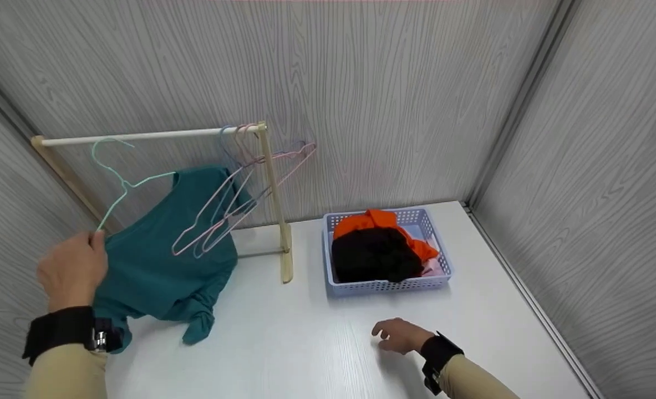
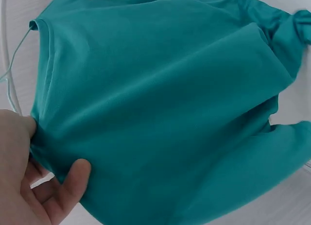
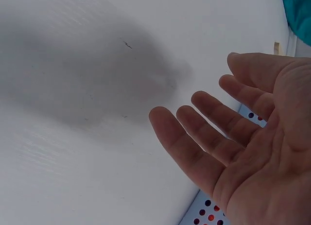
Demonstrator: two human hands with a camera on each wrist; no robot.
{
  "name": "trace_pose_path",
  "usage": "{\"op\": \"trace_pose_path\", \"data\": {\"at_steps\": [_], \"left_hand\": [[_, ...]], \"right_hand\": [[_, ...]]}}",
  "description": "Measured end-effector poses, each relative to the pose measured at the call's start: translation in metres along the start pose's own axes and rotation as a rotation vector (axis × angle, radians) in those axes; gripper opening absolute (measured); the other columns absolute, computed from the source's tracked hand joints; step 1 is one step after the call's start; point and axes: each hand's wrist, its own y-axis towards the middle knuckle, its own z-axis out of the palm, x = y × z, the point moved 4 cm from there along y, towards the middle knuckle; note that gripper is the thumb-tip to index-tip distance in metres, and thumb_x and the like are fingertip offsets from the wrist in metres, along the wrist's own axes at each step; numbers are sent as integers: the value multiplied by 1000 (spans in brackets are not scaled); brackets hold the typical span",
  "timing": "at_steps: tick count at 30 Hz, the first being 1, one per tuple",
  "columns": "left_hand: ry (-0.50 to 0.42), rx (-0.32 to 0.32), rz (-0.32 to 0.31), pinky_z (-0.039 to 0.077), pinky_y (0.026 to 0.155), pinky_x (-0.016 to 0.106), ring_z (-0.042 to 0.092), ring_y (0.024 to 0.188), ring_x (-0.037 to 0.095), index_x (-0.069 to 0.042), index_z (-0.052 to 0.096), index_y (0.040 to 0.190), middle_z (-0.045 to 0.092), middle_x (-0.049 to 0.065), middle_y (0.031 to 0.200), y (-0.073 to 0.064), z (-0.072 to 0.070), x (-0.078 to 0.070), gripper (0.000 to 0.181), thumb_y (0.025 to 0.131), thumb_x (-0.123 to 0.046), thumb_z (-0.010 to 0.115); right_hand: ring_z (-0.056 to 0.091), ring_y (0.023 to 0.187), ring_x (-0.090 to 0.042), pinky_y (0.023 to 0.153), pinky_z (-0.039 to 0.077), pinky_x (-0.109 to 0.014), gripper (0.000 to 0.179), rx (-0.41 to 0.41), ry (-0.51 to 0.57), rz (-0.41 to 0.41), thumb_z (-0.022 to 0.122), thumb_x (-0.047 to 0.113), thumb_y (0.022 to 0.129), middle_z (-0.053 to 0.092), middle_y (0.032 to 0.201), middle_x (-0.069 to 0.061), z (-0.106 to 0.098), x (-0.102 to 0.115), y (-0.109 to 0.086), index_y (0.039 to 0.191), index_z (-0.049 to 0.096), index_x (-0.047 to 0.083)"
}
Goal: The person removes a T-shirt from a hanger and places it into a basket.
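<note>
In the head view my left hand (image 1: 75,269) grips one end of a mint green hanger (image 1: 125,185) together with the shoulder of a teal shirt (image 1: 167,249). The left wrist view shows thumb and fingers at the edge of the teal fabric (image 2: 146,98), beside the neckline. The hanger's hook overlaps the rack's white rail (image 1: 156,134); whether it rests on it I cannot tell. The shirt hangs down toward the white table. Low over the table, my right hand (image 1: 400,335) holds nothing, its fingers (image 3: 194,152) loosely bent and apart.
Pink and blue hangers (image 1: 217,221) hang at the rack's right end, in front of part of the shirt. A wooden post (image 1: 275,194) supports that end. The lavender basket (image 1: 386,286) to the right contains black cloth (image 1: 375,255) and orange cloth (image 1: 380,218). Grey panels surround the table.
</note>
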Motion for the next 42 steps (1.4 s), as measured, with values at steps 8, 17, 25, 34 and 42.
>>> {"op": "trace_pose_path", "data": {"at_steps": [8, 17, 25, 34, 42], "left_hand": [[43, 195, 8, 36, 53, 35, 54, 70, 35, 8, 52, 123, 60, 34, 98, -38, 27, 32, 39, 106, -23, 34], [60, 403, 21, 45, 85, 63, 55, 105, 54, 9, 52, 125, 55, 38, 121, -66, 42, 67, 41, 105, -23, 37], [4, 440, 92, 40, 92, 67, 51, 113, 55, 11, 52, 128, 55, 37, 123, -79, 45, 65, 51, 106, -33, 38], [-112, 345, 218, 42, 94, 65, 56, 111, 46, 1, 58, 128, 60, 28, 125, -71, 40, 14, 48, 105, -37, 40], [-101, 241, 429, 49, 88, 55, 64, 99, 32, -9, 68, 115, 70, 12, 108, -64, 47, -63, 28, 102, -26, 50]], "right_hand": [[65, 88, -29, 56, 54, -40, 31, 10, -11, -8, 62, 8, 88, 65, 113, -23, 5, 2, 1, 118, 61, 1], [66, 80, -27, 54, 54, -38, 30, 11, -39, -34, 63, 9, 88, 65, 111, -23, 9, 6, 0, 117, 61, 0], [66, 87, -30, 59, 54, -41, 31, 34, -6, -39, 62, 8, 90, 65, 113, -24, 9, 11, 0, 119, 61, 0], [66, 93, -34, 79, 53, -45, 28, -223, -116, -280, 60, 1, 89, 69, 103, -21, -11, 36, 5, 116, 62, -2], [54, 124, -25, 101, 48, -47, 70, -547, -150, -304, 74, 21, 86, 52, 138, -7, -43, 79, 0, 146, 40, 17]]}}
